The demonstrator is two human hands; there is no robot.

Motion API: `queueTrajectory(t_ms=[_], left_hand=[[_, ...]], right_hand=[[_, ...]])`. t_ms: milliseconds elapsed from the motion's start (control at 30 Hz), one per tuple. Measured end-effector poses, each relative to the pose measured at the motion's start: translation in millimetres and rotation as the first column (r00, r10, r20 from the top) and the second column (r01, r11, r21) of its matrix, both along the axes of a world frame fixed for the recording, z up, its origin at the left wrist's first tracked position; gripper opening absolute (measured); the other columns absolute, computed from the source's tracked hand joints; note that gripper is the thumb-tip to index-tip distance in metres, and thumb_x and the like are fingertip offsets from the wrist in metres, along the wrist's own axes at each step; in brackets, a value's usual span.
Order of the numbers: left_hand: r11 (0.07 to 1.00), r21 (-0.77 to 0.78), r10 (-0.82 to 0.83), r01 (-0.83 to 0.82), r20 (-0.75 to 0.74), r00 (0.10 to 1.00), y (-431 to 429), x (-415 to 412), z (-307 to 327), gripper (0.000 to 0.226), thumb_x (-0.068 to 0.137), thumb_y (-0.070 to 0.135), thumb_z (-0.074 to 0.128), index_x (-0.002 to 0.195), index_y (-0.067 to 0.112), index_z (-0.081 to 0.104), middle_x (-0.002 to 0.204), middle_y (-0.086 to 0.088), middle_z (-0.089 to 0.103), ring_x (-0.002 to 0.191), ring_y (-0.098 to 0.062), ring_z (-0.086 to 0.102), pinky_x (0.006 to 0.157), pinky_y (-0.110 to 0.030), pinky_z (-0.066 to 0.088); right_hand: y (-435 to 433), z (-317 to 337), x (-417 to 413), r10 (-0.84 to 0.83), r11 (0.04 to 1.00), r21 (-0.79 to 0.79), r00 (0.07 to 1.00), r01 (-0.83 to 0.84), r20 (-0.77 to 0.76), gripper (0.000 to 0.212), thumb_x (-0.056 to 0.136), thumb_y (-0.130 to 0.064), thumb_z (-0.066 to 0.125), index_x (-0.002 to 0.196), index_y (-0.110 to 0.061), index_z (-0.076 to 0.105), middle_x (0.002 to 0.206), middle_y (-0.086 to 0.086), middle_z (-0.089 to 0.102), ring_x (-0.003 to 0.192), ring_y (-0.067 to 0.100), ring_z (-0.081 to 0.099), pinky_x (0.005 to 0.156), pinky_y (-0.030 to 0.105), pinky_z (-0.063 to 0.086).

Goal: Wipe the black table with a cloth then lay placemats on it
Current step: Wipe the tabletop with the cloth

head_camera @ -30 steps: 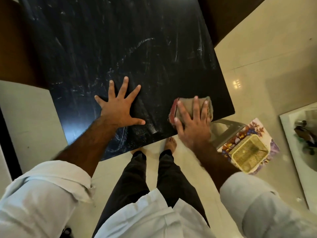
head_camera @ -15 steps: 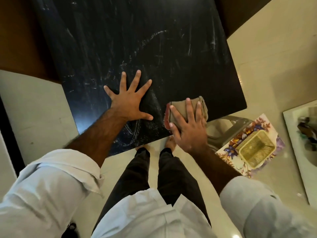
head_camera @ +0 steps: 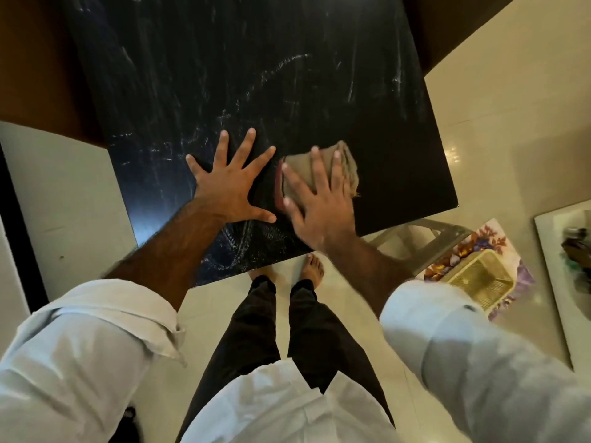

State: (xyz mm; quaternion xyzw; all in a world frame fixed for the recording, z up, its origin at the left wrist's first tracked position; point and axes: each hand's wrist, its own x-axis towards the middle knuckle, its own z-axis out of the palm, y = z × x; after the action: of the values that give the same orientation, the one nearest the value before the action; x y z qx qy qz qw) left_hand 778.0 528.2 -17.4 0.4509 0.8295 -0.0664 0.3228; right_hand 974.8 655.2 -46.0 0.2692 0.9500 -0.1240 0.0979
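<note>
Near front counter [head_camera: 256, 75] edge: cloth [head_camera: 300, 166] shifted left within 1 s, now just beside left hand [head_camera: 230, 190]. Grip state: right hand [head_camera: 323, 206] flat, fingers straight, pressing cloth; left hand splayed flat, empty. Streaks [head_camera: 281, 63] remain farther out; wiping judged unfinished.

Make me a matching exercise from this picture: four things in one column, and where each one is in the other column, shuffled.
1 left hand
2 right hand
3 cloth
4 yellow woven basket

a off the black table, to its right
b spread flat on the bare tabletop
c under a palm
d pressing on the cloth

Pairs: 1-b, 2-d, 3-c, 4-a
</note>
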Motion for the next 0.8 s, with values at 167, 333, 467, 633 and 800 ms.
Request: queueTrajectory(t_ms=[167, 333, 467, 633, 800], left_hand=[[1.0, -0.014, 0.004, -0.004, -0.014, 1.0, 0.3, -0.7, 2.7, 0.148, 0.055, 0.098, 0.074, 0.164, 0.061, -0.018, 0.176, 0.016, -0.036, 0.165, -0.038, -0.026, 0.111, -0.097, 0.003], [1.0, -0.007, 0.011, -0.011, -0.011, 1.0, -0.3, -0.7, -0.9, 0.15, 0.056, 0.097, 0.077, 0.166, 0.057, -0.018, 0.176, 0.015, -0.035, 0.165, -0.038, -0.028, 0.112, -0.096, 0.002], [0.999, 0.027, 0.042, -0.042, 0.0, 0.999, -0.2, -0.1, -1.3, 0.162, 0.054, 0.094, 0.081, 0.169, 0.044, -0.023, 0.179, 0.014, -0.029, 0.166, -0.036, -0.024, 0.114, -0.094, 0.0], [0.99, 0.117, 0.076, -0.075, -0.004, 0.997, -7.5, 8.8, -3.8, 0.166, 0.055, 0.089, 0.086, 0.171, 0.038, -0.022, 0.181, 0.007, -0.025, 0.167, -0.036, -0.02, 0.119, -0.09, 0.0], [0.977, 0.212, 0.047, -0.033, -0.061, 0.997, -10.3, 36.1, -5.8, 0.143, 0.07, 0.106, 0.054, 0.173, 0.036, -0.017, 0.179, 0.003, -0.032, 0.166, -0.039, -0.025, 0.123, -0.084, -0.009]], right_hand=[[-7.3, 8.7, 77.1, 0.009, 0.999, -0.042, 0.999, -0.007, 0.046, 0.073, 0.107, -0.07, 0.039, 0.172, -0.054, 0.01, 0.185, 0.002, -0.007, 0.168, 0.043, -0.008, 0.13, 0.07, 0.017], [32.3, 2.4, 40.3, -0.187, 0.982, 0.02, 0.982, 0.186, 0.035, 0.072, 0.107, -0.07, 0.033, 0.172, -0.052, 0.008, 0.184, 0.007, -0.006, 0.167, 0.048, -0.004, 0.126, 0.072, 0.022], [27.5, -4.2, -17.4, -0.222, 0.975, 0.01, 0.975, 0.222, -0.019, 0.073, 0.106, -0.069, 0.035, 0.173, -0.048, 0.016, 0.184, 0.013, 0.0, 0.166, 0.053, -0.001, 0.127, 0.074, 0.022], [-20.0, 8.5, -38.0, 0.021, 0.987, -0.161, 1.0, -0.018, 0.015, 0.073, 0.107, -0.066, 0.03, 0.173, -0.049, 0.004, 0.184, 0.008, -0.009, 0.167, 0.049, -0.01, 0.127, 0.072, 0.013], [32.5, 46.1, -22.6, -0.216, 0.943, -0.28, 0.971, 0.179, -0.104, 0.06, 0.114, -0.039, 0.041, 0.172, -0.042, 0.026, 0.181, 0.002, 0.021, 0.163, 0.036, 0.024, 0.128, 0.054, 0.026]])
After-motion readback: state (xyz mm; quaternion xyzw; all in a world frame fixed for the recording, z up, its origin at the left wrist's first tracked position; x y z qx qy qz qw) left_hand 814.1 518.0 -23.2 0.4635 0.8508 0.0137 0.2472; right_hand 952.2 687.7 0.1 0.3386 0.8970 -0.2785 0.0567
